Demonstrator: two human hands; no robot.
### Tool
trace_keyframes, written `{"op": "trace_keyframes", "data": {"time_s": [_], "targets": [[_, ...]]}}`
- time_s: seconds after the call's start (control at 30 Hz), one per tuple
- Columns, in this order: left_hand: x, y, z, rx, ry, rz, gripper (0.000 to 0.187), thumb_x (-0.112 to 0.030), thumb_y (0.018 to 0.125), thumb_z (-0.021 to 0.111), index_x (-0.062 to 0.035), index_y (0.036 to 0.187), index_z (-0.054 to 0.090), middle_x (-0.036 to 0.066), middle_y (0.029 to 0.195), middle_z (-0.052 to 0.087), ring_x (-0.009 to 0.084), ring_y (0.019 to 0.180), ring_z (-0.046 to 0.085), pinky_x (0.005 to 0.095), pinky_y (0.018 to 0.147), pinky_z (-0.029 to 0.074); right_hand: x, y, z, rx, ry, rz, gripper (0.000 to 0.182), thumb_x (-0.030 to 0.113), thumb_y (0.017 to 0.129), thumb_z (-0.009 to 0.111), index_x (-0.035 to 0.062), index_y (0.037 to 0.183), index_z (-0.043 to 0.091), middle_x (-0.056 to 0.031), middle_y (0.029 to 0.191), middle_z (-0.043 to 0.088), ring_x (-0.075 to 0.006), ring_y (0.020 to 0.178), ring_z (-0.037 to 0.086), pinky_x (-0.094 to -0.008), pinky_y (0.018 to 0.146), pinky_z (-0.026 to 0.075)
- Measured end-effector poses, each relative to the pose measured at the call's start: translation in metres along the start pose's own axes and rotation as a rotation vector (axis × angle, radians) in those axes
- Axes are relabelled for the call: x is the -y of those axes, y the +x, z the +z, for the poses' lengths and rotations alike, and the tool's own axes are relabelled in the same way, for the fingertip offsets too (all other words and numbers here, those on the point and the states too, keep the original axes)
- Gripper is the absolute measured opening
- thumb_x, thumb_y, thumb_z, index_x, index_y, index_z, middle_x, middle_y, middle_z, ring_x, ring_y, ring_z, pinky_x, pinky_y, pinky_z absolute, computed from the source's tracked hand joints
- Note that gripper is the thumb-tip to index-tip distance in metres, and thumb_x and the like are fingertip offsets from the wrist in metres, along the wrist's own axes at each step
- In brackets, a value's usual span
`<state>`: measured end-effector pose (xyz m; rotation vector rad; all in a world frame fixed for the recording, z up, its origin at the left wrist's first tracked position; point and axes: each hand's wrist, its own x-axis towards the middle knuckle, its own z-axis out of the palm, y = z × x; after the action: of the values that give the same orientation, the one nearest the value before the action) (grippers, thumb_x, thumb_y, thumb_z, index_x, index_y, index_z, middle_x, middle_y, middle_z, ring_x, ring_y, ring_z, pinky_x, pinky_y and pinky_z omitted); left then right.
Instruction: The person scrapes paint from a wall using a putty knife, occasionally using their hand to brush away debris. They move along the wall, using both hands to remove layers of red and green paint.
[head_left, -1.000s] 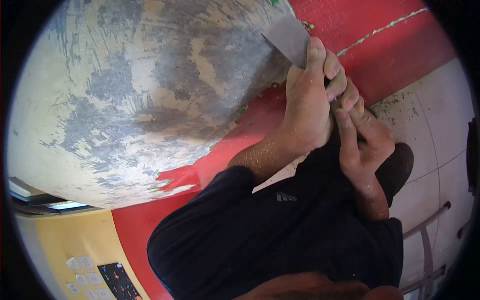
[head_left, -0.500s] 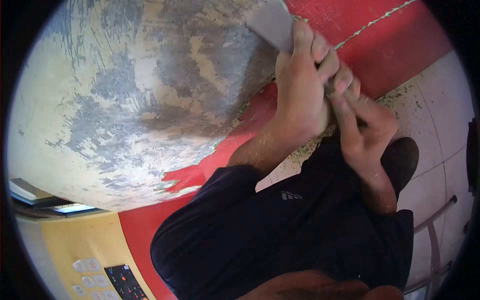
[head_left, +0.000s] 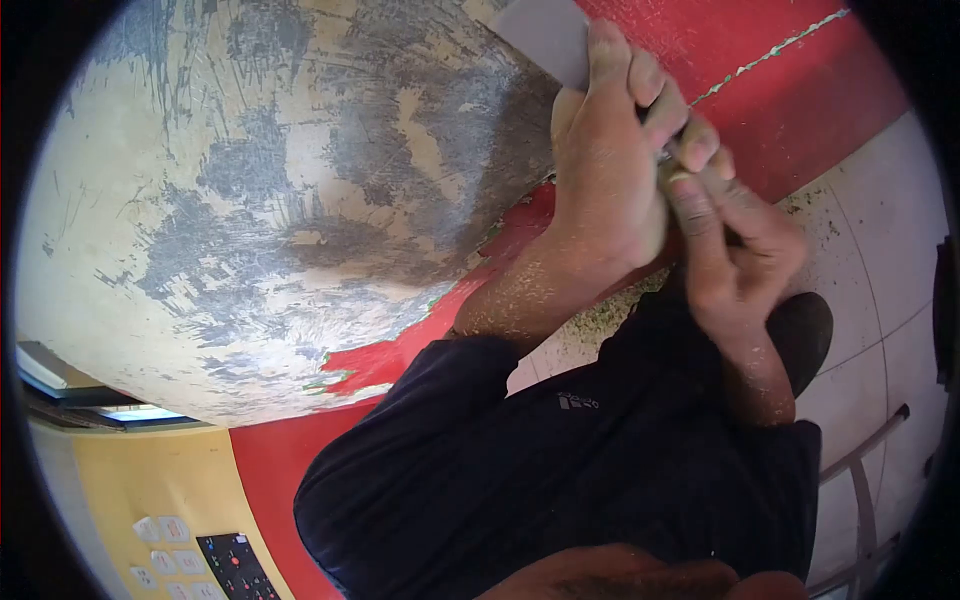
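A wide flat grey scraper blade (head_left: 545, 38) lies against the wall where bare, patchy surface meets red paint. My left hand (head_left: 608, 165) is wrapped round the scraper near its blade, with the forefinger stretched towards the metal. Just below and to the right, my right hand (head_left: 738, 245) pinches the tail end of the tool between thumb and fingers. The fingers of both hands almost meet and hide most of the handle. Pale flakes are stuck to my forearms.
The wall's scraped part (head_left: 300, 200) is mottled grey and cream; red paint (head_left: 770, 110) borders it, crossed by a chipped line. Paint crumbs (head_left: 605, 318) litter the tiled floor (head_left: 850, 370). A metal frame (head_left: 865, 500) stands at lower right. Papers (head_left: 172, 528) hang on a yellow wall.
Both hands and the scraper have shifted slightly, with the fingers and blade a little higher in view. The grip of each hand looks the same.
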<state>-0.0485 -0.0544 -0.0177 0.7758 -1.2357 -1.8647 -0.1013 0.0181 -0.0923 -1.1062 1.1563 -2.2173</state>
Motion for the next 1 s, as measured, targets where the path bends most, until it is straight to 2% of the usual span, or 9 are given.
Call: {"op": "trace_keyframes", "data": {"time_s": [0.07, 0.23, 0.4, 0.47, 0.53, 0.57, 0.67, 0.7, 1.0], "targets": [[0.006, -0.007, -0.005, -0.014, -0.016, -0.084, 0.04, -0.046, 0.099, 0.034, -0.0147, 0.073, 0.034, -0.002, 0.057, 0.029, 0.0155, 0.05, 0.039, 0.0388, 0.057, 0.043, 0.004, -0.019, -0.008, 0.115, -0.175, 0.127, 0.015, -0.006, 0.084, 0.06, -0.0062, 0.098, 0.066, -0.0095, 0.072, 0.065, -0.0053, 0.066, 0.054, -0.0206, 0.059, 0.044], [0.01, -0.004, 0.002, -0.013, -0.053, -0.071, 0.04, -0.045, 0.099, 0.034, -0.0156, 0.072, 0.034, -0.002, 0.057, 0.029, 0.0169, 0.05, 0.041, 0.0396, 0.056, 0.044, 0.005, -0.008, -0.002, -0.074, 0.169, 0.132, 0.016, -0.003, 0.083, 0.062, -0.0064, 0.099, 0.066, -0.0137, 0.079, 0.067, -0.0075, 0.075, 0.059, -0.0222, 0.067, 0.047], [0.017, -0.013, -0.017, -0.012, -0.018, -0.145, 0.037, -0.041, 0.1, 0.034, -0.0159, 0.072, 0.034, -0.001, 0.058, 0.028, 0.0164, 0.049, 0.04, 0.04, 0.056, 0.045, -0.005, -0.031, 0.001, -0.004, -0.003, 0.138, 0.016, -0.004, 0.083, 0.062, -0.0065, 0.098, 0.066, -0.0148, 0.08, 0.068, -0.0074, 0.075, 0.06, -0.0222, 0.067, 0.047], [0.01, -0.002, -0.012, 0.036, -0.023, -0.018, 0.04, -0.043, 0.098, 0.036, -0.0143, 0.071, 0.034, 0.0, 0.057, 0.029, 0.0172, 0.047, 0.041, 0.0397, 0.053, 0.044, -0.005, -0.014, 0.001, 0.024, -0.134, 0.033, 0.015, -0.005, 0.084, 0.061, -0.0068, 0.098, 0.066, -0.013, 0.08, 0.068, -0.0062, 0.073, 0.058, -0.0215, 0.064, 0.047], [-0.004, 0.007, 0.004, 0.01, -0.04, 0.026, 0.044, -0.046, 0.097, 0.038, -0.0129, 0.069, 0.033, 0.001, 0.055, 0.03, 0.0183, 0.045, 0.041, 0.0396, 0.051, 0.045, -0.004, 0.008, 0.015, -0.111, 0.135, -0.035, 0.015, -0.005, 0.084, 0.06, -0.007, 0.098, 0.066, -0.0128, 0.081, 0.068, -0.0055, 0.073, 0.056, -0.0209, 0.064, 0.046], [-0.008, 0.004, 0.007, -0.003, -0.035, 0.011, 0.044, -0.046, 0.097, 0.038, -0.0129, 0.069, 0.033, 0.001, 0.054, 0.03, 0.0183, 0.045, 0.041, 0.0397, 0.052, 0.044, -0.001, 0.007, 0.011, -0.061, 0.047, -0.044, 0.018, -0.006, 0.084, 0.059, -0.0068, 0.1, 0.066, -0.0138, 0.083, 0.069, -0.0067, 0.075, 0.058, -0.0217, 0.067, 0.047], [0.011, -0.013, -0.017, -0.005, -0.033, -0.145, 0.039, -0.042, 0.099, 0.033, -0.0159, 0.07, 0.033, -0.002, 0.057, 0.03, 0.016, 0.049, 0.039, 0.0403, 0.057, 0.044, -0.002, -0.025, -0.003, 0.092, -0.06, 0.048, 0.018, -0.006, 0.084, 0.058, -0.0072, 0.101, 0.065, -0.0146, 0.086, 0.069, -0.0086, 0.079, 0.061, -0.0226, 0.07, 0.048], [0.01, -0.013, -0.013, -0.021, -0.049, -0.174, 0.04, -0.044, 0.099, 0.034, -0.0159, 0.07, 0.033, -0.002, 0.057, 0.03, 0.016, 0.048, 0.039, 0.0392, 0.057, 0.044, 0.003, -0.03, -0.001, 0.059, 0.041, 0.244, 0.018, -0.006, 0.085, 0.057, -0.008, 0.101, 0.065, -0.0161, 0.088, 0.069, -0.0102, 0.083, 0.062, -0.0238, 0.074, 0.048], [0.009, -0.007, -0.013, 0.025, -0.03, -0.084, 0.041, -0.046, 0.099, 0.034, -0.0159, 0.071, 0.033, -0.002, 0.057, 0.031, 0.016, 0.049, 0.041, 0.0392, 0.057, 0.045, 0.004, -0.018, 0.001, 0.045, 0.022, 0.129, 0.019, -0.004, 0.086, 0.058, -0.0084, 0.103, 0.064, -0.0137, 0.087, 0.068, -0.008, 0.081, 0.058, -0.0216, 0.073, 0.047]]}}
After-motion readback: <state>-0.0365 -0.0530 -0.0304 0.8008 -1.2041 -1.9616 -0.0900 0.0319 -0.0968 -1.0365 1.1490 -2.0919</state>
